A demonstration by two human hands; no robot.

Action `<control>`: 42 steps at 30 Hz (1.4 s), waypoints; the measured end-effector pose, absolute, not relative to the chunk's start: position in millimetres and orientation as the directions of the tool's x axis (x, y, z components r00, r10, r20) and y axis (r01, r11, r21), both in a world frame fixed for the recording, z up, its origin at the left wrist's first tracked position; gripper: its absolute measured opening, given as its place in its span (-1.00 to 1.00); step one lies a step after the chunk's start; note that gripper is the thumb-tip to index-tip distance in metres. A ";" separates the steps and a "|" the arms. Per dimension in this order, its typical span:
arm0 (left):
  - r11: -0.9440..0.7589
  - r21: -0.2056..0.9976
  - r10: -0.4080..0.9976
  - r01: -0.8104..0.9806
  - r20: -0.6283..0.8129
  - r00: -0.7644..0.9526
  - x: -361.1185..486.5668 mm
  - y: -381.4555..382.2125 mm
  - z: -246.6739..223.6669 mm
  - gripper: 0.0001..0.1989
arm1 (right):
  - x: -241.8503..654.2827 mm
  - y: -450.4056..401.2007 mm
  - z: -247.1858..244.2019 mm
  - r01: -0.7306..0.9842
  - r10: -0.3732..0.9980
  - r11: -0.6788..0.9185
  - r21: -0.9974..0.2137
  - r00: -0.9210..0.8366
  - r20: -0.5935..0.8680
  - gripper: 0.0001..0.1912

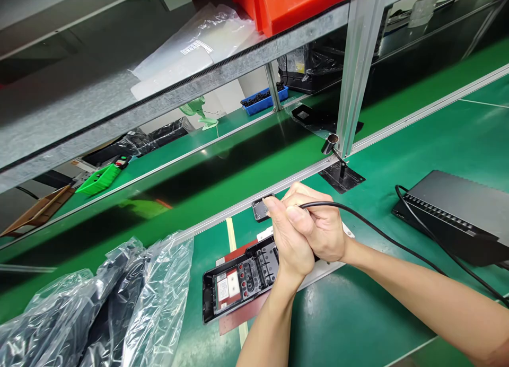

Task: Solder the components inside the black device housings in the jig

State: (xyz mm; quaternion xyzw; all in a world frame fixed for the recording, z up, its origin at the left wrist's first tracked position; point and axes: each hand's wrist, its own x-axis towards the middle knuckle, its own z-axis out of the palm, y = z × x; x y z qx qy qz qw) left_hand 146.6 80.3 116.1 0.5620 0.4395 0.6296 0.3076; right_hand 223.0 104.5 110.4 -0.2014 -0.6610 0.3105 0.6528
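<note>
My right hand point(328, 232) is closed around the end of a black cable point(369, 224), which runs off to the lower right. Whatever the cable joins is hidden inside my fists. Pressed against it, my left hand point(294, 250) is also closed, thumb upward; what it grips does not show. Below both hands lies a long black plastic housing point(238, 285), its ribbed inner side up, with a pale label inside. It rests on a reddish-brown board point(248, 311). Just beyond my left thumb is a small black rectangular plastic part point(260, 210).
Clear plastic bags with dark contents point(115, 303) lie at left. A metal cup holder point(331, 143) stands by the upright post point(356, 75). A black box-shaped device point(457, 213) sits at right. Overhead, a shelf point(186, 88) carries a red bin point(294, 11). A green belt point(191, 171) runs behind.
</note>
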 end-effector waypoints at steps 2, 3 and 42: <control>-0.427 0.898 0.882 0.109 0.440 -0.172 146.7 80.2 116.1 -0.33 | 222.9 104.7 110.3 -0.144 0.669 0.728 -0.670 -0.062 0.741 -0.72; -0.430 0.896 0.882 0.107 0.443 -0.160 146.8 80.1 116.3 -0.32 | 222.8 104.8 110.1 -0.146 0.669 0.728 -0.670 -0.060 0.741 -0.73; -0.434 0.894 0.873 0.111 0.448 -0.193 145.3 80.6 116.5 -0.35 | 222.1 105.1 108.7 -0.113 0.665 0.736 -0.668 -0.063 0.744 -0.71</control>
